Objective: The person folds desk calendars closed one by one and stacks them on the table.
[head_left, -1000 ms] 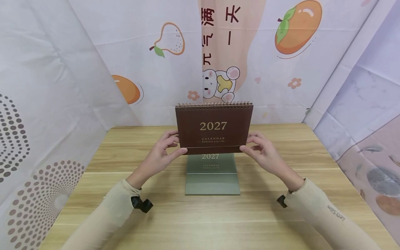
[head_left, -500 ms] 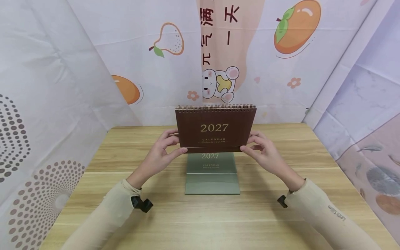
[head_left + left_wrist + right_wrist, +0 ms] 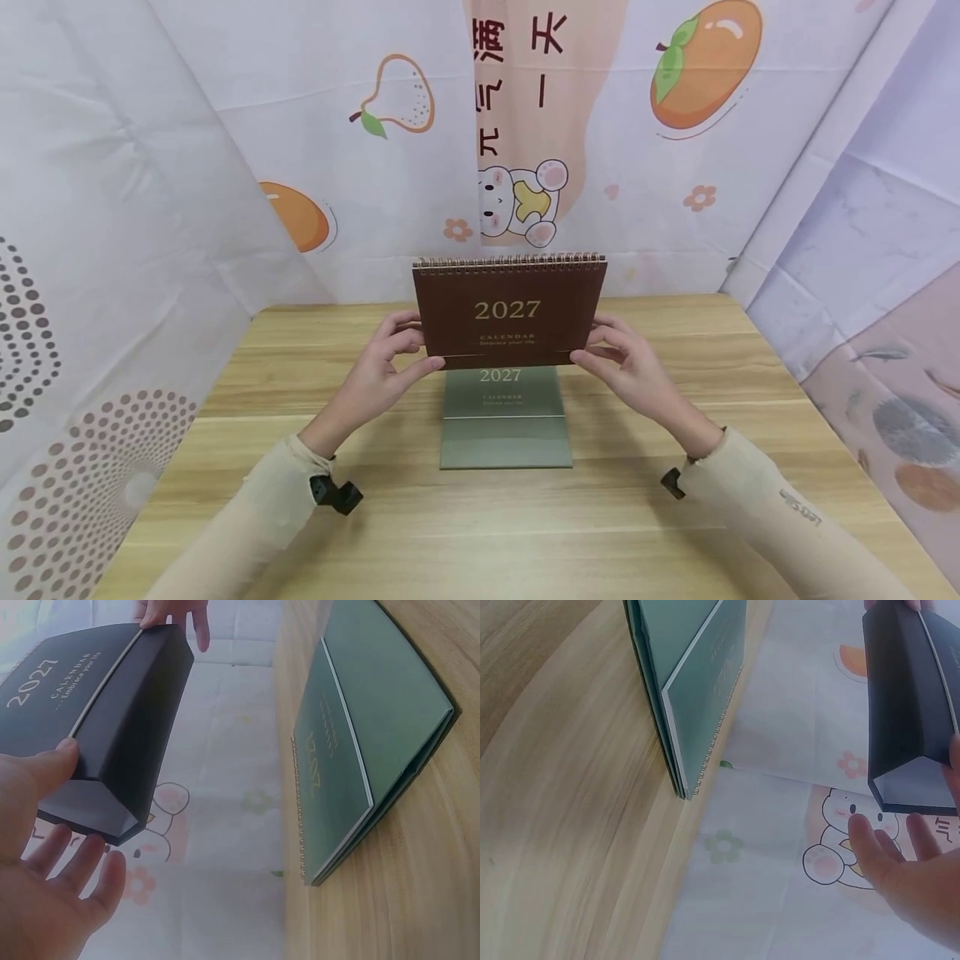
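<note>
A dark brown 2027 desk calendar (image 3: 507, 304) with a spiral binding along its top is held up in both hands, its stand folded out into a wedge. My left hand (image 3: 382, 371) grips its left end, thumb on the front near the lower edge and fingers behind. At the other end my right hand (image 3: 630, 371) grips it the same way. Below and partly behind it, a green 2027 desk calendar (image 3: 504, 442) lies on the table, its upper part covered by the brown one in the head view. The left wrist view shows the green calendar (image 3: 375, 727) lying closed.
The wooden table (image 3: 495, 533) reaches back to a white cloth (image 3: 300, 108) printed with fruit and a cartoon animal. More patterned cloth hangs at the left and right sides. A small black device (image 3: 337, 493) is strapped at the left wrist, another (image 3: 672, 483) at the right.
The brown calendar has tipped slightly in the hands, its top edge now a little lower in view. Both hands keep their grip. The whole scene has shifted slightly left.
</note>
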`<move>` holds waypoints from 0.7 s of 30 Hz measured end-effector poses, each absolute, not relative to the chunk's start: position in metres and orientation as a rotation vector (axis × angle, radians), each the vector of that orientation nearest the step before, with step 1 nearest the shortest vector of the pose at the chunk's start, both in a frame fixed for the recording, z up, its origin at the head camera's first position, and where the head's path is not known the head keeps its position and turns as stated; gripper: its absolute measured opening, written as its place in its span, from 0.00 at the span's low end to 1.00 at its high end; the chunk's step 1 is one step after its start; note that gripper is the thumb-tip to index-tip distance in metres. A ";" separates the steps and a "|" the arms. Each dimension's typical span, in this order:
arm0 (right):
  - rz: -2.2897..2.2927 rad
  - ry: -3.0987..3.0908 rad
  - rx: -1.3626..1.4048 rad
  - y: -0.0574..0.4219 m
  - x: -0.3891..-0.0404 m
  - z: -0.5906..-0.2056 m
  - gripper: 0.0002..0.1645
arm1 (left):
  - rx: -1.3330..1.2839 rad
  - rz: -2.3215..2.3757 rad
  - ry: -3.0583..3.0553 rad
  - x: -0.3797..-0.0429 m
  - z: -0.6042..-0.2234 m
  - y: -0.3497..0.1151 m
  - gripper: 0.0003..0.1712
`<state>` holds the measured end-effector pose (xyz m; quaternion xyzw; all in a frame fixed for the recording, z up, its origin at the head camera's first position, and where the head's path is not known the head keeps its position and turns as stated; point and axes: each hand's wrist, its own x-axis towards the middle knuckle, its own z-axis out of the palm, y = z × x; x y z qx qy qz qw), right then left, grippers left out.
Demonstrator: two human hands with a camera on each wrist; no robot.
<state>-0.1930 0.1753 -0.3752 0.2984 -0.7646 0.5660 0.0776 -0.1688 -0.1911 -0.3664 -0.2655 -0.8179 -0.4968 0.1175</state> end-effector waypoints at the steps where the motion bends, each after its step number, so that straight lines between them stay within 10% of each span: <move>1: 1.704 -2.288 0.898 0.175 -0.193 -0.375 0.08 | -0.772 -1.455 -2.392 -0.168 -0.367 -0.192 0.09; 21: 1.855 -2.314 0.921 0.178 -0.193 -0.372 0.03 | -0.782 -1.520 -2.413 -0.166 -0.364 -0.193 0.08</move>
